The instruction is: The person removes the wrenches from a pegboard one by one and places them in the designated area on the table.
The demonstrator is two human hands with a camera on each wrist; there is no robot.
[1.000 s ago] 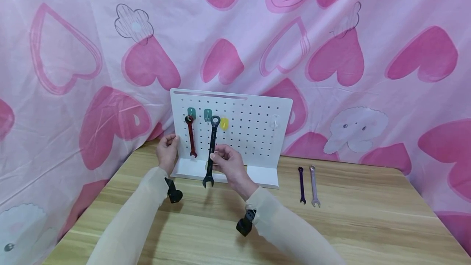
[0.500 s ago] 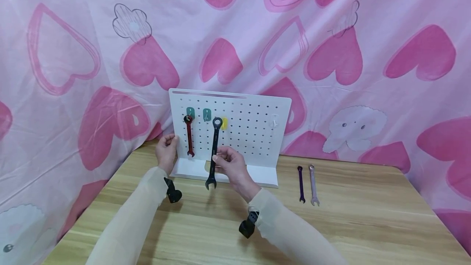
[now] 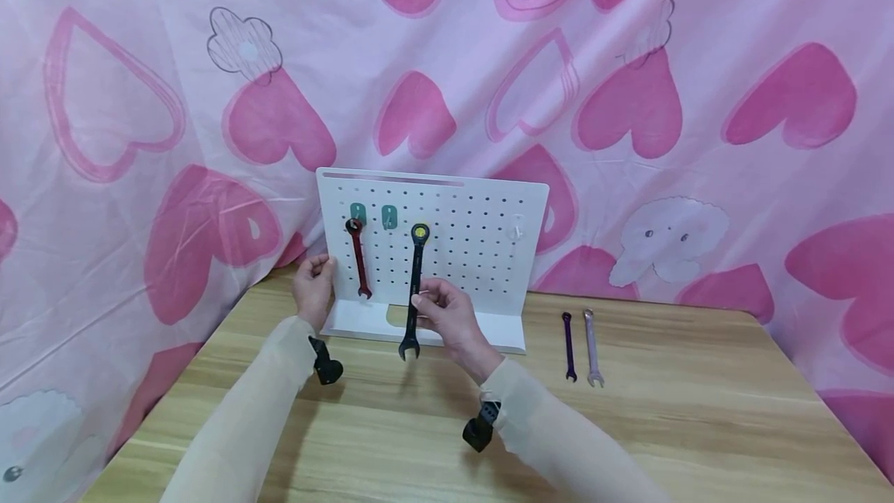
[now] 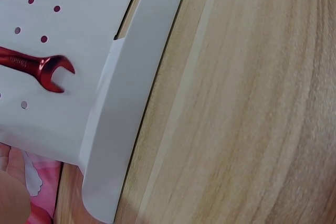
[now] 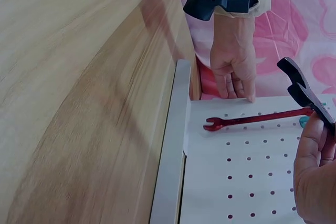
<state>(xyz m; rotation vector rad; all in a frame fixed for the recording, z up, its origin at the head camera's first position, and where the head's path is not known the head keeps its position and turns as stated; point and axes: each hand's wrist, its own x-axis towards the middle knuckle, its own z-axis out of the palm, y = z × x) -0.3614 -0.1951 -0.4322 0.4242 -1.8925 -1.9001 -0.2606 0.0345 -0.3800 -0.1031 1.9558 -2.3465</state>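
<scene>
The black combination wrench (image 3: 415, 270) is pinched at mid-shaft between the thumb and fingers of the right hand (image 3: 450, 315), its ring end raised in front of the pegboard (image 3: 475, 254) so that the yellow hook (image 3: 421, 231) is seen through the ring; whether the hook's tip is entered cannot be told. The left hand (image 3: 312, 286) is placed at the pegboard's left edge, but whether that edge is pinched or merely touched is unclear. Should the ring be pushed off-centre, the yellow hook could be struck by its rim — and perhaps be loosened. The wrench could also be swivelled within so narrow a pinch. If the pegboard were jolted, the red combination wrench (image 3: 359, 258) could be shaken off its green hook (image 3: 358, 209).
</scene>
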